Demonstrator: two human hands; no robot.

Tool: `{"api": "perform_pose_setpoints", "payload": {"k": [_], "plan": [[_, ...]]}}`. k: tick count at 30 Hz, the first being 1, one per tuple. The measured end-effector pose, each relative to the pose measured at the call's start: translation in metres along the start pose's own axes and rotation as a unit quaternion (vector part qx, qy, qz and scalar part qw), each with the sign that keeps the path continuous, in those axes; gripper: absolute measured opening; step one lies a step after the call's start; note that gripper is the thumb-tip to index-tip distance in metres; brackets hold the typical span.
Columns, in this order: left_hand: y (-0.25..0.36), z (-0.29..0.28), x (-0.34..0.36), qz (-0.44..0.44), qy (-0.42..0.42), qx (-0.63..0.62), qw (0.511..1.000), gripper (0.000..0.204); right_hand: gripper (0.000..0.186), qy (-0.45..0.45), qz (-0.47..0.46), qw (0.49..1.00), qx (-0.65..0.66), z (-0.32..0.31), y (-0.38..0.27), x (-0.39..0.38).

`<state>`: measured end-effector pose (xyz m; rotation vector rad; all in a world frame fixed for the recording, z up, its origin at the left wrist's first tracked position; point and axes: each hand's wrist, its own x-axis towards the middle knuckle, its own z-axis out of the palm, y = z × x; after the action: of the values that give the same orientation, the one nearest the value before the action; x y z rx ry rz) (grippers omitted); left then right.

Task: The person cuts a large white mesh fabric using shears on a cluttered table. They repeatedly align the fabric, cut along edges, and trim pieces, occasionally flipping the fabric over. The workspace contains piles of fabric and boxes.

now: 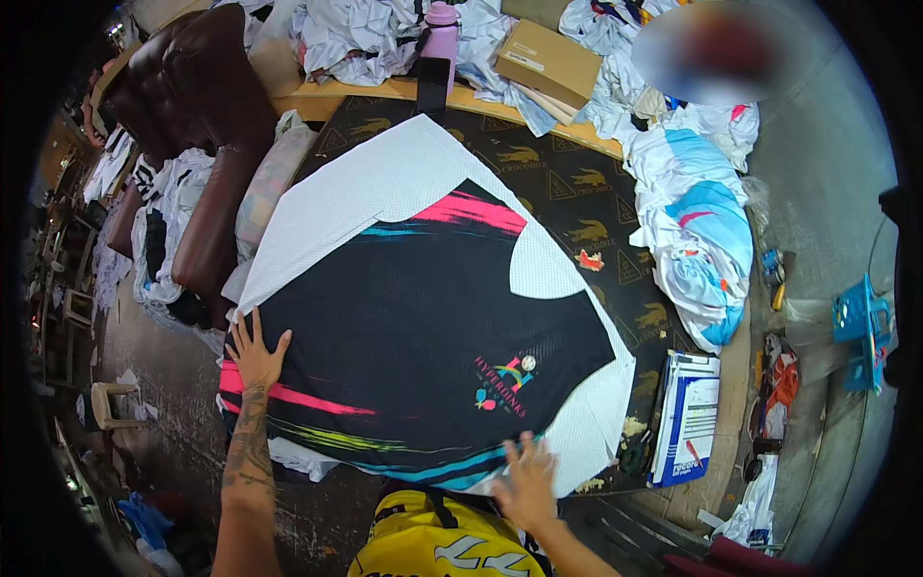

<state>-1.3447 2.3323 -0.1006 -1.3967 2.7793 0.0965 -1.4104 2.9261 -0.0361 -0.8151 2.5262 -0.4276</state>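
A black jersey panel [404, 308] with pink, blue and yellow-green streaks and a small colourful emblem lies spread flat before me. White textured fabric [336, 188] extends beyond its far side and its right side. My left hand [255, 354] rests palm down on the panel's left edge, fingers spread. At the near edge, my right hand [527, 478] is slightly blurred, its fingers extended over the blue streaks and the white fabric. Neither hand grips anything.
A dark patterned tabletop [538, 183] lies under the fabric. Papers [687, 413] sit at its right edge, near bundled white-and-blue cloth [697, 240]. Beyond are a pink bottle [440, 43], a phone-like dark slab [433, 85] and a cardboard box [548, 62]. A maroon armchair [207, 87] stands left.
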Motion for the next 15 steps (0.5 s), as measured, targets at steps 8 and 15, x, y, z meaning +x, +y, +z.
{"api": "perform_pose_setpoints", "payload": {"k": [8, 15], "plan": [[0.171, 0.003, 0.165, 0.054, -0.006, 0.030, 0.998, 0.106, 0.084, 0.062, 0.082, 0.990, -0.096, -0.138, 0.143, 0.252], [0.113, -0.031, 0.152, 0.081, 0.028, -0.115, 0.990, 0.114, 0.093, 0.042, 0.039, 0.990, -0.131, -0.058, -0.019, 0.171]]}}
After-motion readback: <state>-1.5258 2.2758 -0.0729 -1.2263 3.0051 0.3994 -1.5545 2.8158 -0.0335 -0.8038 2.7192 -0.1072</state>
